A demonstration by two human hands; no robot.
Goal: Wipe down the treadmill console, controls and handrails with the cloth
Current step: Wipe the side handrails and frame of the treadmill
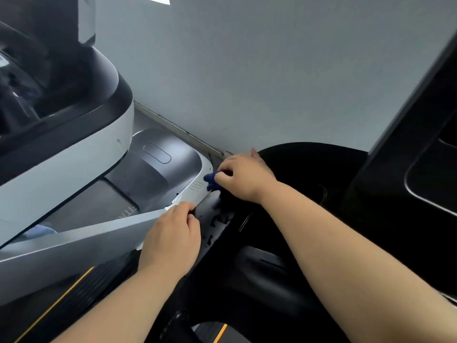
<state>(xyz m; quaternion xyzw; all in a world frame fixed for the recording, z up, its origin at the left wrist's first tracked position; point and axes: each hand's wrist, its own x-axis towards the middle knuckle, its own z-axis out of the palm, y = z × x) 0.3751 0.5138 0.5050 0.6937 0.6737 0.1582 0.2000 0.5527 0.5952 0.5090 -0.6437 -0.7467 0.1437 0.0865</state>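
1. The cloth [210, 180] is soft dark blue fabric, bunched and matt.
2. The black panel [217, 219] is smooth, glossy plastic, with wet droplets and streaks on it.
3. The white cover [195, 188] is smooth plastic with a light sheen.
4. The grey hood [153, 169] looks like matt plastic.
5. The silver bar [86, 241] has a smooth satin finish; whether it is metal or plastic is unclear.
6. The belt [94, 206] is dull and dark.
7. The wall [247, 70] is plain and matt.
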